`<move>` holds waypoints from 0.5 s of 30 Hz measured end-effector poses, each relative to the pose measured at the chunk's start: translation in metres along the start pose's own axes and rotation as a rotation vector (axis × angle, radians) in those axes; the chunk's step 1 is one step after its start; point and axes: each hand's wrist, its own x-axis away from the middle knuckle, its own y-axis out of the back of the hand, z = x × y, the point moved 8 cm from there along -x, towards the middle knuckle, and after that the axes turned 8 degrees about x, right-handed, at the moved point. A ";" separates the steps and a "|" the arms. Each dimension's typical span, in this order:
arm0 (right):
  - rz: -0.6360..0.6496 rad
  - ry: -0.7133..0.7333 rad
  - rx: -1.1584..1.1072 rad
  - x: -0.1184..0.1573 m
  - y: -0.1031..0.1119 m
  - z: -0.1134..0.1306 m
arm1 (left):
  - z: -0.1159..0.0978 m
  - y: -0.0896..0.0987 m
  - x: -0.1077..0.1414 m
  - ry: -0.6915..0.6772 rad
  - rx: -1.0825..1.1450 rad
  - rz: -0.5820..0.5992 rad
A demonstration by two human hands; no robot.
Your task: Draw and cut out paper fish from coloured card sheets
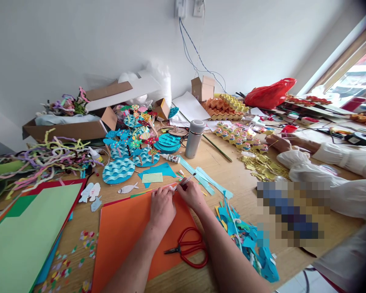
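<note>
My right hand (191, 196) grips a slim white pen (188, 178) with a dark end, slanting up to the right. Close beside it, my left hand (163, 205) rests over the far part of an orange paper sheet (125, 236). Its fingers are bent together near a small white piece at the fingertips; what they hold is mostly hidden. Red-handled scissors (189, 248) lie on the orange sheet between my forearms. Beyond my left hand are a white paper fish (128, 189) and a pale green paper piece (152, 178) on blue paper (163, 169).
A grey thermos (195, 140) stands beyond my hands, near a glue bottle (171, 158) and blue wavy discs (118, 171). Blue scraps (250, 242) lie at right, green paper (39, 219) at left. Another person's white sleeves (311, 171) reach in from the right.
</note>
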 end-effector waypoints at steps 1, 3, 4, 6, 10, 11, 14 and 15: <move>0.000 0.004 0.004 0.000 -0.001 0.000 | 0.000 0.000 0.000 0.000 -0.001 0.002; 0.003 0.008 0.010 0.000 -0.003 0.000 | 0.000 0.000 0.000 0.001 -0.004 0.005; 0.006 0.007 0.011 0.001 -0.003 0.000 | 0.000 0.000 0.000 0.002 -0.005 0.006; 0.015 0.006 0.011 0.001 -0.004 0.000 | 0.000 0.000 0.000 0.005 -0.010 0.009; 0.029 0.006 0.007 0.001 -0.005 0.000 | 0.000 0.000 0.000 0.015 -0.017 0.018; 0.030 0.006 0.007 0.001 -0.005 0.000 | -0.001 0.000 0.000 0.017 -0.018 0.020; 0.030 0.011 0.012 0.000 -0.005 -0.001 | -0.001 0.000 0.000 0.015 -0.021 0.022; 0.029 0.012 0.014 0.000 -0.005 -0.002 | -0.001 0.000 0.000 0.012 -0.022 0.021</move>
